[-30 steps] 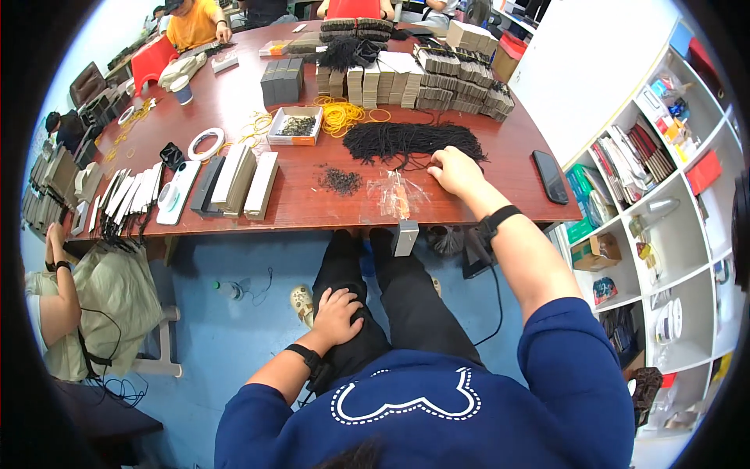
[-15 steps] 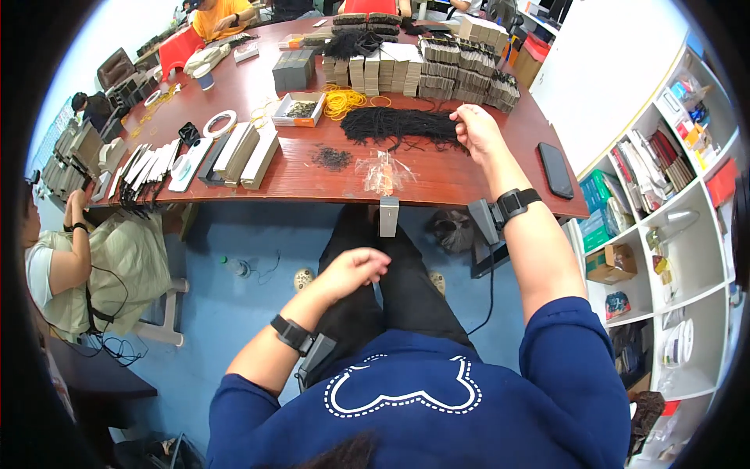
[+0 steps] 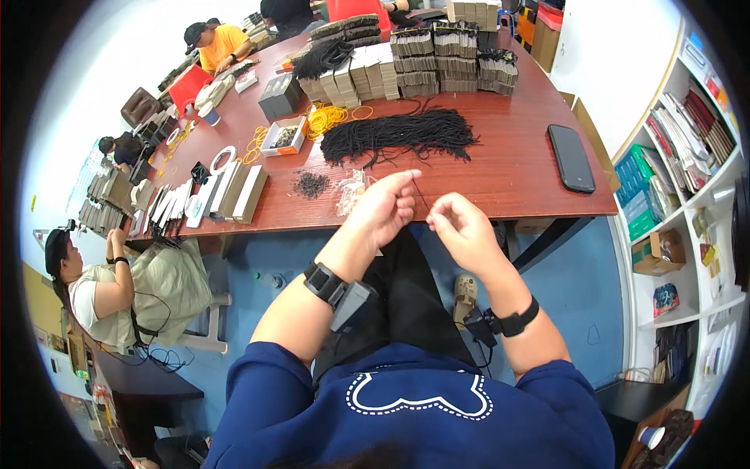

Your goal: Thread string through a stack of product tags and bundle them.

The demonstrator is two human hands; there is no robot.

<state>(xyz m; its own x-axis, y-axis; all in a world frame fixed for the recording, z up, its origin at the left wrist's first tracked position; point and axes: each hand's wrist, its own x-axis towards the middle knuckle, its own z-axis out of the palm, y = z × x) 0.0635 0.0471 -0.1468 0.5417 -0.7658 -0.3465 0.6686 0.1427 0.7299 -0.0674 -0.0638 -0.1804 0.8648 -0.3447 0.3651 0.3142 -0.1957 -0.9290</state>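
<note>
My left hand [image 3: 383,209] and my right hand [image 3: 467,236] are close together over the table's front edge. A thin black cord [image 3: 421,195] runs between their fingertips, pinched by the left thumb and fingers at its upper end and by the right fingers at its lower end. Just beyond them on the table lies a thick bundle of black cords [image 3: 398,134]. Beside my left hand are crumpled clear plastic bits [image 3: 349,191], partly covered by it, and a small heap of black bits [image 3: 311,184].
Stacks of grey tags [image 3: 437,62] line the back. A shallow box of small parts [image 3: 283,136], yellow cord [image 3: 326,119], white-edged card stacks [image 3: 234,191] and a tape roll [image 3: 223,159] lie left. A phone [image 3: 571,159] rests right. Another person [image 3: 98,289] sits at left.
My right hand has drawn back from the black cord bundle toward me. My left hand has risen from my lap to meet it, and a black cord is now stretched between them. My view has shifted.
</note>
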